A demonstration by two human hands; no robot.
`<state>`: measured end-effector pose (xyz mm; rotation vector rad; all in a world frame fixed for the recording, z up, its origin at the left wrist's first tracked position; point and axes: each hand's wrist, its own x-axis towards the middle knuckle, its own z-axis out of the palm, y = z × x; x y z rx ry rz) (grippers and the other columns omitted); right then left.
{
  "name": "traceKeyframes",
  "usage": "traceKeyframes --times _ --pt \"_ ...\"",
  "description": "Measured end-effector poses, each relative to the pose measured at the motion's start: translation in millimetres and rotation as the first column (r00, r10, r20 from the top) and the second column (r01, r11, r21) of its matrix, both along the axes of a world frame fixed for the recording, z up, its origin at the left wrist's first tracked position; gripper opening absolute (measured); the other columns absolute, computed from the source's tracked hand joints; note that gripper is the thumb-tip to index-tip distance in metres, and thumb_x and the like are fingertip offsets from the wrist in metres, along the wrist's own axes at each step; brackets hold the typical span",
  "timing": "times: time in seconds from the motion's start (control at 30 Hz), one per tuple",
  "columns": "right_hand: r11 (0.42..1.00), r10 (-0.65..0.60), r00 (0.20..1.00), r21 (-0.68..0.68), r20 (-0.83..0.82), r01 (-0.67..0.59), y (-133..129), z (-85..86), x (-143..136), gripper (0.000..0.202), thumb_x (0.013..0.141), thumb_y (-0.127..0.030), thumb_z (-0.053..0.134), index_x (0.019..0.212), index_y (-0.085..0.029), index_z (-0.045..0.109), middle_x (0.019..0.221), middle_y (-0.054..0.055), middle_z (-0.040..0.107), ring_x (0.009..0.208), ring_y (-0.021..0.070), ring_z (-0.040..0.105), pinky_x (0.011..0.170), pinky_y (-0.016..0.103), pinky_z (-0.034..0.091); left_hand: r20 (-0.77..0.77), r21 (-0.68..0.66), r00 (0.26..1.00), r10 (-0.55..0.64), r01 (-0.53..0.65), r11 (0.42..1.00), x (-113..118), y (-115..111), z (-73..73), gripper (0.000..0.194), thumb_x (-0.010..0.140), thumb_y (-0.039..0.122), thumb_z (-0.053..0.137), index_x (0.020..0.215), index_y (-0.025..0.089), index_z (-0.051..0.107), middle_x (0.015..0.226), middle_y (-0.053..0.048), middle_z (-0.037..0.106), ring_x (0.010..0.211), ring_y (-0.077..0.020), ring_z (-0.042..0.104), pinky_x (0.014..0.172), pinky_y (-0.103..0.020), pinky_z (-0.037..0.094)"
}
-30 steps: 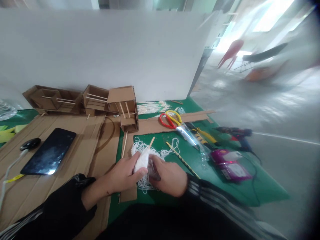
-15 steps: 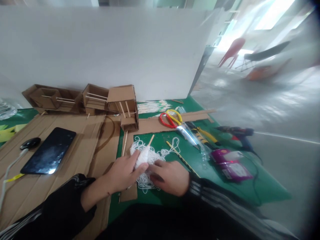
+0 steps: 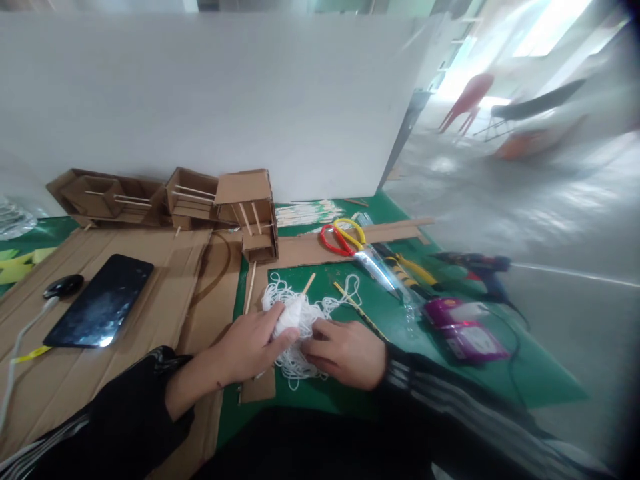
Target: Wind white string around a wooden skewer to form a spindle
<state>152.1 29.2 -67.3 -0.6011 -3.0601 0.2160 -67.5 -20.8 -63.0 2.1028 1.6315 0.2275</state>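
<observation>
My left hand (image 3: pixel 250 343) is closed round a wooden stick (image 3: pixel 309 283) wrapped in a thick wad of white string (image 3: pixel 290 317). The bare end of the stick points up and away from me. My right hand (image 3: pixel 347 353) is just to the right, its fingers curled together at the string; the strand between them is too small to make out. Under and around both hands lies a tangled heap of loose white string (image 3: pixel 278 292), with a few loops trailing right across the green table (image 3: pixel 320 273).
Cardboard boxes with sticks (image 3: pixel 247 190) stand behind on the left. A phone (image 3: pixel 100 300) and a mouse (image 3: pixel 63 287) lie on cardboard. To the right are scissors (image 3: pixel 373 267), pliers (image 3: pixel 417 270), a purple packet (image 3: pixel 465 330) and a drill (image 3: pixel 480 263). A white panel (image 3: pixel 210 100) rises behind.
My right hand has shifted slightly right, away from the wound string. My left hand has turned the stick a little, so its bare end leans further right.
</observation>
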Motion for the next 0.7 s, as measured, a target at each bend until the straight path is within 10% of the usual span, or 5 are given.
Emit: traceKeyframes --times 0.7 --pt "0.988 -0.104 0.993 -0.123 -0.062 0.095 -4.5 -7.5 -1.3 0.032 0.092 -0.033 0.048 0.121 -0.028 0.059 0.093 0.002 0.067 0.073 0.0125 0.061 0.056 0.023 0.034 0.150 0.000 0.988 0.022 -0.022 1.000 -2.2 2.2 -5.5 0.042 0.096 0.053 0.026 0.106 0.019 0.049 0.089 -0.008 0.066 0.081 -0.0254 0.063 0.069 -0.033 0.044"
